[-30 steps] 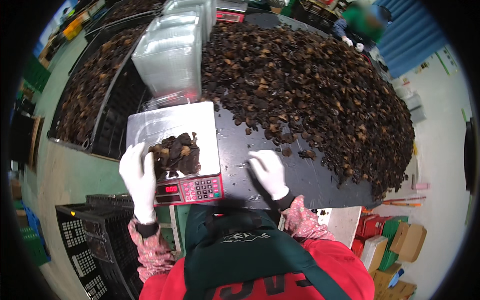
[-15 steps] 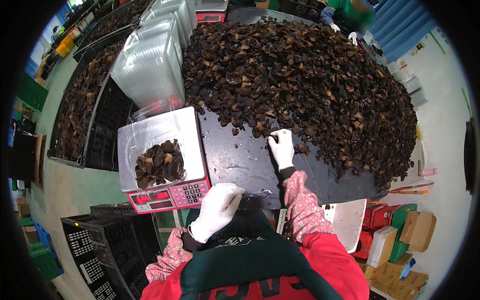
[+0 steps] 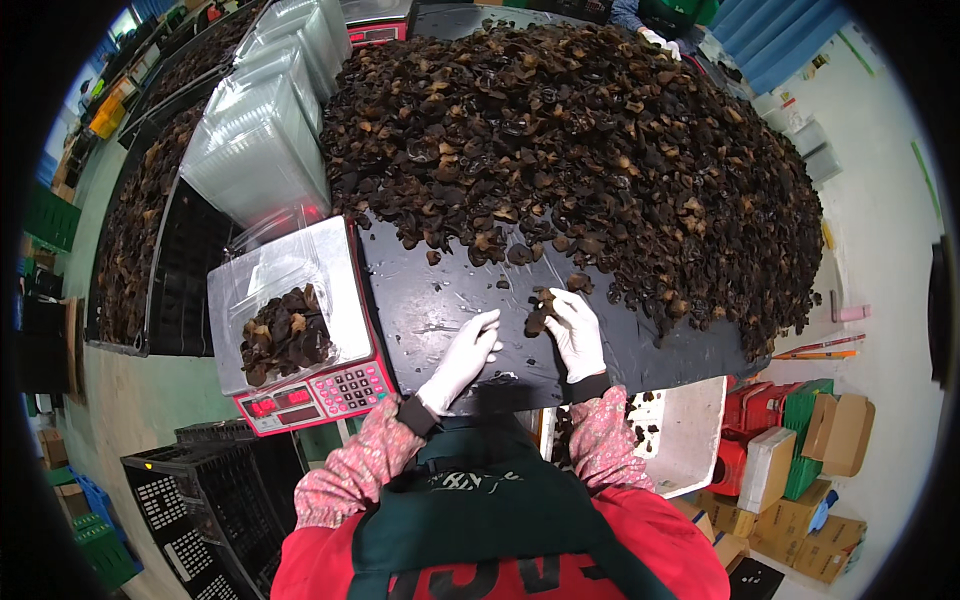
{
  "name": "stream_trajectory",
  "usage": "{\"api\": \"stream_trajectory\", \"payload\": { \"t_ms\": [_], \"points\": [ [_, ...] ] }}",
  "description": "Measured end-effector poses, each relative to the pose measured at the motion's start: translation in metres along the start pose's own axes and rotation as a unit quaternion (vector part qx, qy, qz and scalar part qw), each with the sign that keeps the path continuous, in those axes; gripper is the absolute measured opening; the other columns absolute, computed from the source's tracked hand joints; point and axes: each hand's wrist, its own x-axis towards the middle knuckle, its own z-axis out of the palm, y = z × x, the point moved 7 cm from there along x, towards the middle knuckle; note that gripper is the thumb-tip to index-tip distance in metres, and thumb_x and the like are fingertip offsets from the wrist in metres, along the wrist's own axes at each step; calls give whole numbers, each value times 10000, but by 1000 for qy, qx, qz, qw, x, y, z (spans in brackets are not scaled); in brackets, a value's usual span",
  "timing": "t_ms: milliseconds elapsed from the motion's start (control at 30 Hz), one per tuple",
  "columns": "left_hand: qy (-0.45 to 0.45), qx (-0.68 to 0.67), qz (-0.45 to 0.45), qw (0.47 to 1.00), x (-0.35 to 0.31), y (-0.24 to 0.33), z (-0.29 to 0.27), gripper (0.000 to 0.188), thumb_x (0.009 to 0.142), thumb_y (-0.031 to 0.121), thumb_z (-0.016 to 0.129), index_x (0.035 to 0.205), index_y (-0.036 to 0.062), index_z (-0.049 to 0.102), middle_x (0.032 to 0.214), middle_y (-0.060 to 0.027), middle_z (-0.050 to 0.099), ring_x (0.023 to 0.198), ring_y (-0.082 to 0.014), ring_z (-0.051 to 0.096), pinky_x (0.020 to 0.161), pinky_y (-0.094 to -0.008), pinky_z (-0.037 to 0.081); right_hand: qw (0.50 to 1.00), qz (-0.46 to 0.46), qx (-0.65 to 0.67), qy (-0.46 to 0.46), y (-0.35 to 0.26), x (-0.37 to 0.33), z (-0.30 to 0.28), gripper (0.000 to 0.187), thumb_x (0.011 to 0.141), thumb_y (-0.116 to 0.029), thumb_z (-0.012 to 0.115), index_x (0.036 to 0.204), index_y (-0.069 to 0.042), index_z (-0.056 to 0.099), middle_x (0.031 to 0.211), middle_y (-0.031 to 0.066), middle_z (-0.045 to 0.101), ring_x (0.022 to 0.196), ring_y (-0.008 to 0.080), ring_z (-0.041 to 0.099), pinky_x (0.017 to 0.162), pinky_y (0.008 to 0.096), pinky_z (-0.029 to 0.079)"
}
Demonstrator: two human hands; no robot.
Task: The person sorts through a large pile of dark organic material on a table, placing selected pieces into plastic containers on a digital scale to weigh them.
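My right hand (image 3: 577, 338), in a white glove, pinches a few dark pieces of wood ear mushroom (image 3: 540, 312) just above the dark table top (image 3: 420, 290). Facing it, my left hand (image 3: 464, 358), gloved too, is open and empty, its fingers stretched toward the right. Beyond both hands a large heap of wood ear mushrooms (image 3: 560, 150) covers the far part of the table. On the left, a digital scale (image 3: 340, 300) with a red front carries a clear plastic tray holding a small pile of wood ears (image 3: 287, 335).
Stacked clear plastic trays (image 3: 255, 150) stand behind the scale. Black crates (image 3: 150, 270) of mushrooms line the left side. A white foam box (image 3: 685, 440) sits below the table's near edge. Across the heap, a co-worker's gloved hand (image 3: 660, 43) reaches in.
My right hand has drawn back from the heap's edge with mushroom pieces between its fingers. My left hand has moved forward and right over the table, and its fingers have straightened.
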Motion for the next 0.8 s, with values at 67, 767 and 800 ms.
{"api": "stream_trajectory", "payload": {
  "t_ms": [67, 767, 800],
  "points": [
    [-36, -124, -40, 991, 4, 21, 23, 432, 1047, 209, 556, 1445, 57, 487, 1257, -66, 625, 1035, -186, 665, 851, -324, 568, 998, 33, 52, -12, 8, -7, 3, 231, 997, -63, 604, 1206, 25, 642, 1107, 106, 684, 963, 171, 671, 827, 295, 568],
    [85, -121, 61, 987, -34, 59, -34, 157, 1007, 221, 616, 933, 83, 608, 715, 24, 587, 505, -25, 441, 439, -197, 293, 961, 161, 15, -225, 33, -30, 105, 320, 1068, -227, 500, 1212, 27, 631, 1032, 56, 681, 858, 133, 652, 661, 243, 507],
    [96, -132, 53, 985, -38, 60, -37, 167, 1008, 228, 617, 925, 84, 608, 713, 25, 584, 504, -25, 438, 438, -197, 292, 955, 177, 3, -239, 35, -30, 113, 376, 1091, -276, 447, 1241, 20, 623, 1037, 46, 683, 860, 131, 660, 652, 242, 507]
  ]
}}
